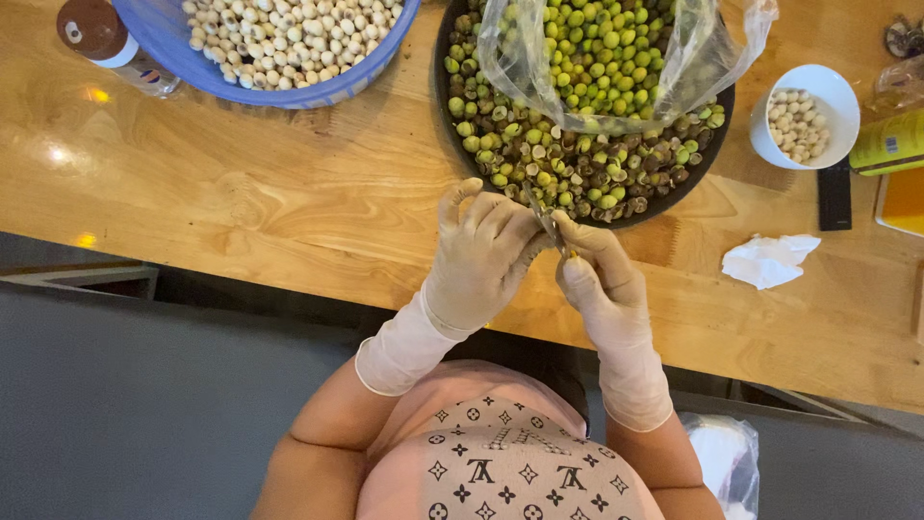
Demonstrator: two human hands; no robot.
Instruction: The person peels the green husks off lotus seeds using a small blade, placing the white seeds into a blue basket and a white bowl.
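Gloved hands are meeting at the counter [241,202] edge: our left hand [481,255] is curling its fingers around a small seed, our right hand [602,284] is pinching a thin blade [544,220] against it, just below the dark tray [664,197] of green seeds; a white cup [807,82] is sitting nearby.

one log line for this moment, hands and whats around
left hand: gloved, at small blade | right hand: gloved, pinching seed | dark tray: green seeds, husks | blue basin: peeled seeds
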